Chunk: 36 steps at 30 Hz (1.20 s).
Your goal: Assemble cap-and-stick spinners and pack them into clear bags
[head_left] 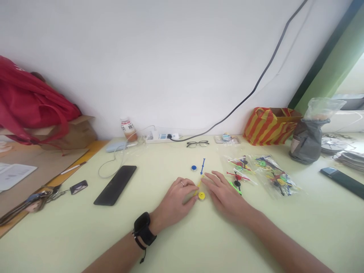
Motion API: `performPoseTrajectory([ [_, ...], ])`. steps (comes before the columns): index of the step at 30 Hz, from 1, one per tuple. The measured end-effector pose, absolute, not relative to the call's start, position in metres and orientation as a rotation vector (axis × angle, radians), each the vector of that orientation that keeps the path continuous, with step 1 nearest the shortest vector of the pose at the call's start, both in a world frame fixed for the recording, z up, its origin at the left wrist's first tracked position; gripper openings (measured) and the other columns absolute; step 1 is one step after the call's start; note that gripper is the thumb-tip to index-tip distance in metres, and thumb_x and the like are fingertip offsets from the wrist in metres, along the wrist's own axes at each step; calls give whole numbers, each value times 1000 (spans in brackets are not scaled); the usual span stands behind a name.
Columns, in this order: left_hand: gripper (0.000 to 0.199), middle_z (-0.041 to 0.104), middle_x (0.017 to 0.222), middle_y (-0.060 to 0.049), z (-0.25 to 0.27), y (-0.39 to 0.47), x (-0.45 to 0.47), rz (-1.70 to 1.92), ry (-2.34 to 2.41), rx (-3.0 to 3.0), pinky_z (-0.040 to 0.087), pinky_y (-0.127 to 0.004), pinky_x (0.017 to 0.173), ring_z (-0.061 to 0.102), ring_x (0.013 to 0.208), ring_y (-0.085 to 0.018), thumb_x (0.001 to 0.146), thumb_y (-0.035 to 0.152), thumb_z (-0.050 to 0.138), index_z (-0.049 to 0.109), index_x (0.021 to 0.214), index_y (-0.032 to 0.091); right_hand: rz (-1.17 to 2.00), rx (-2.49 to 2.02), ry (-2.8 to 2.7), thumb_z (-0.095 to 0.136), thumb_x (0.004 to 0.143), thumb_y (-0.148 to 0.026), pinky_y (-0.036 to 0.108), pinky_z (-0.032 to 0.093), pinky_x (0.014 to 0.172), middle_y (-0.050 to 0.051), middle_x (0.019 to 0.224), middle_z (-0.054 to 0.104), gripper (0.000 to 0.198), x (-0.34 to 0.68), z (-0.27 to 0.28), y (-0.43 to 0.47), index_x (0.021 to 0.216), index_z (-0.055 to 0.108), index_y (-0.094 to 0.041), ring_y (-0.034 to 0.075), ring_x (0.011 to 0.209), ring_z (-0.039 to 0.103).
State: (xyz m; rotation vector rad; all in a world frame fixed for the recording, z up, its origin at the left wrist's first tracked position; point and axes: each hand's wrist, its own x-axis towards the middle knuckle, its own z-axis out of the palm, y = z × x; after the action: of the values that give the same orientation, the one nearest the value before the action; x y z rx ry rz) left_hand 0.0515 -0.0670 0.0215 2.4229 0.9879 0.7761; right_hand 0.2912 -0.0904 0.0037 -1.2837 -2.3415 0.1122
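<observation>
My left hand (178, 199), with a ring and a black watch, has its thumb and forefinger closed at the lower end of a thin yellow plastic stick (199, 184). Close by on the right, my right hand (224, 193) rests with fingers stretched and apart, its fingertips near the stick's upper end. A round yellow spool-like piece (201, 196) sits on the table between both hands. Beyond them lie a blue stick with small knobs (203, 166) and a round blue piece (193, 167). My right hand partly covers a green plastic piece (236, 187).
Red, black and white plastic pieces (237, 178) and clear bags of coloured parts (280, 180) lie to the right. A black phone (115, 185) is on the left. Glasses (198, 144), a power strip (162, 137), a bottle (128, 129) and a striped bag (270, 127) stand along the wall.
</observation>
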Motion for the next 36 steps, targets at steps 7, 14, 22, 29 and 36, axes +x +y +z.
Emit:
performPoseTrajectory([
  [7, 15, 70, 99, -4, 23, -63, 50, 751, 1118, 2456, 51, -44, 92, 60, 98, -24, 98, 20, 58, 71, 101, 25, 180, -1276, -2322, 44, 101, -9, 46, 52, 103, 10, 125, 66, 26, 287, 17, -93, 113, 63, -22, 27, 124, 54],
  [14, 13, 66, 97, -3, 25, -60, 47, 720, 1182, 2383, 49, -42, 90, 58, 96, -24, 97, 18, 55, 65, 93, 23, 65, -1399, -2275, 45, 101, -10, 40, 53, 83, 7, 96, 65, 19, 293, 8, -86, 91, 57, -21, 24, 92, 60],
  [22, 12, 65, 100, -3, 27, -61, 48, 684, 1179, 2350, 48, -42, 93, 58, 100, -25, 98, 19, 53, 64, 97, 23, 82, -1560, -2193, 47, 98, -12, 39, 51, 79, 7, 93, 65, 15, 296, 7, -87, 88, 52, -22, 24, 90, 60],
  [29, 13, 67, 97, -3, 24, -60, 47, 727, 1138, 2359, 49, -41, 91, 58, 96, -23, 98, 17, 52, 62, 93, 23, 154, -1525, -2183, 40, 100, -15, 39, 49, 77, 7, 91, 63, 17, 295, 10, -89, 87, 47, -23, 24, 86, 59],
  [36, 13, 68, 91, -2, 28, -61, 46, 857, 1138, 2234, 50, -35, 81, 61, 89, -20, 100, 23, 52, 63, 92, 24, 641, -1420, -1897, 43, 101, -26, 31, 46, 63, 1, 80, 62, 13, 295, 27, -90, 88, 47, -24, 19, 73, 59],
])
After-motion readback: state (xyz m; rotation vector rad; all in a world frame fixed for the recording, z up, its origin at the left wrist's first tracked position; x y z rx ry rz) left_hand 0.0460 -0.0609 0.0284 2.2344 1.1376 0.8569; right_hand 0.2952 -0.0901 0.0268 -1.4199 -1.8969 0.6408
